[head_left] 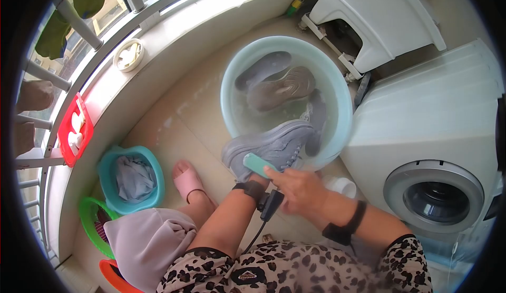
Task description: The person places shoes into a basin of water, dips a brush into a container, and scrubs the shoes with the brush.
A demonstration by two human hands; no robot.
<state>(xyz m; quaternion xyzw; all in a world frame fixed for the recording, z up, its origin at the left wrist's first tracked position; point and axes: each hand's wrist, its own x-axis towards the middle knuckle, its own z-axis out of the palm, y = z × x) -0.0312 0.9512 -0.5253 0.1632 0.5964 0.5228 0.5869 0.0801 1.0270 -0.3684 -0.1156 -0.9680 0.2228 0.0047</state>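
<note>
A grey shoe (269,144) is held over the near rim of a light blue basin (227,103) of water. My left hand (257,179) is mostly hidden behind the shoe and the brush, so its fingers do not show. In my right hand (301,187) is a pale green brush (257,165), its fingers wrapped round one end, and the brush lies against the shoe's side. Inside the basin are another grey shoe (316,121), a brown-grey insole (282,88) and a darker grey insole (265,69).
A teal tub (105,174) with grey cloth and a green basket (87,224) stand at the left. A washing machine (416,145) is at the right, a white sink (379,18) at the upper right. A white container (342,186) sits near my right hand.
</note>
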